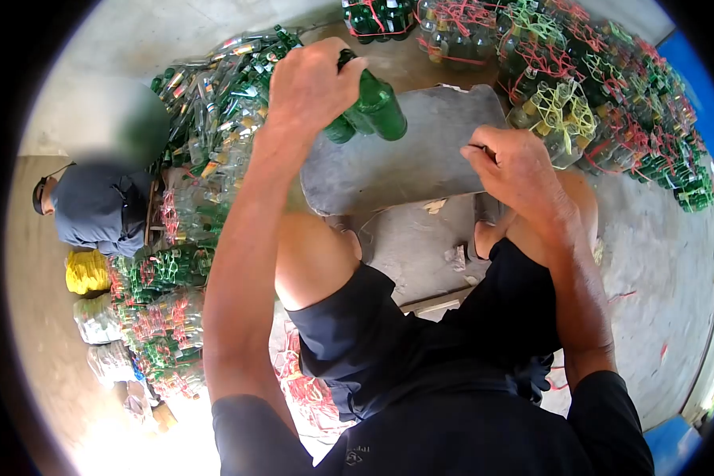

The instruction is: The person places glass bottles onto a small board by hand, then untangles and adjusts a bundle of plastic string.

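Observation:
My left hand [313, 86] is closed around the necks of green glass bottles [382, 111], which hang tilted with their bases toward the right. At least two of them show; the fingers hide their tops. They are held over the left part of a grey slab [404, 163] lying in front of my knees. Beyond the slab's right edge, my right hand [520, 163] is curled with thumb and fingers pressed together. Whether anything is pinched in it, I cannot make out.
Loose bottles [214, 103] are heaped at the left. Bundles of bottles tied with coloured string [559, 111] stand at the right, more [163, 317] at lower left. A seated person [103, 206] is at far left near a yellow bundle [87, 271]. Red string [305, 389] lies beside me.

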A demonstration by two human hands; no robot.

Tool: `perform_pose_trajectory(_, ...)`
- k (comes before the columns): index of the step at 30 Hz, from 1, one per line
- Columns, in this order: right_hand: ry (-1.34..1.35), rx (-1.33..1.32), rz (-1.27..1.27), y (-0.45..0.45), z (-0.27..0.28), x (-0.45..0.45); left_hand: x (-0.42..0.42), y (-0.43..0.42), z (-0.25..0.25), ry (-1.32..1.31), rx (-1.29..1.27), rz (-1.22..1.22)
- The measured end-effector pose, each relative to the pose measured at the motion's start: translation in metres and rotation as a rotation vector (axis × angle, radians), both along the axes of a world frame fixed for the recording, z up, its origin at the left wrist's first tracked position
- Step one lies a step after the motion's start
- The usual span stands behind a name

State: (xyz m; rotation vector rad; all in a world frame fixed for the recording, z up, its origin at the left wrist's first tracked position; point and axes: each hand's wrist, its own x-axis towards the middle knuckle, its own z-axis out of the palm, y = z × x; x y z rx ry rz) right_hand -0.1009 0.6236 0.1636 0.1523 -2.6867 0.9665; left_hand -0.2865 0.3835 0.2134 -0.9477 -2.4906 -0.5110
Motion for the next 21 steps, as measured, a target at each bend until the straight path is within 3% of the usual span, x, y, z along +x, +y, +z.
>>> perform_pose_trajectory(13, -0.15, -0.093, -0.028, -0.004, 0.016, 0.002, -0.046, 0.063, -0.056, -0.1, -0.183, 0.174)
perform_pose_trajectory(21, -0.037, -0.119, -0.011, -0.005, 0.009, 0.001, -0.058, 0.063, -0.069, -0.153, -0.203, 0.231)
